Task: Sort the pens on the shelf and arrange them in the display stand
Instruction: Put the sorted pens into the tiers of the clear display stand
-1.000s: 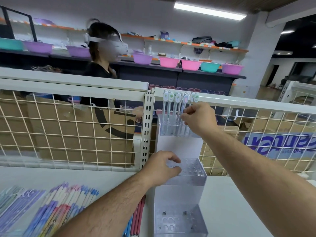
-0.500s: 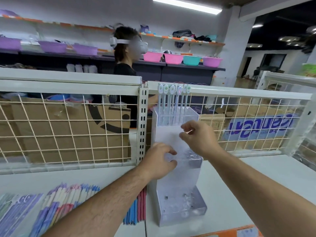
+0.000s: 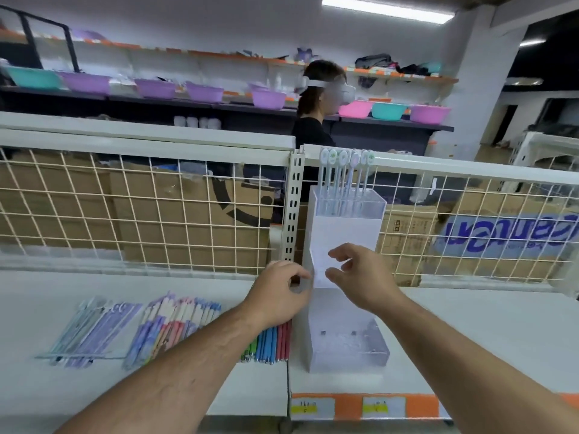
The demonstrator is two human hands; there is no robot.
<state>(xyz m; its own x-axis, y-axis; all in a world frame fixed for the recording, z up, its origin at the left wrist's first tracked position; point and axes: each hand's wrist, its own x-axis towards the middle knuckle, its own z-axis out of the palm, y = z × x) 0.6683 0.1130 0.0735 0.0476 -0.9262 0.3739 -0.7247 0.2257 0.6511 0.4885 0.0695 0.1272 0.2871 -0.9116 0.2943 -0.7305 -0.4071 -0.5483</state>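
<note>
Display stand (image 3: 344, 233) has top tier filled, bottom tier bare; right hand (image 3: 363, 277) spread, empty; left hand (image 3: 279, 296) curled beside it, grip unclear; next likely needs pens (image 3: 175, 324) from shelf (image 3: 470, 339).

The display stand (image 3: 343, 233) has a matt white plastic back panel and clear, glossy acrylic tiers that catch the light. The standing pens (image 3: 343, 180) in its top tier have pale translucent plastic barrels with smooth white caps. The shelf (image 3: 470, 324) is smooth white-painted metal with a faint sheen. The wire grid (image 3: 141, 208) and the slotted post (image 3: 293, 208) are cream-coated metal. The boxes (image 3: 175, 220) behind them are matt brown cardboard. The pen packs (image 3: 94, 330) lie in shiny clear film, and the loose pens (image 3: 272, 343) have coloured plastic barrels with metallic tips. The basins (image 3: 84, 81) are glossy plastic.
</note>
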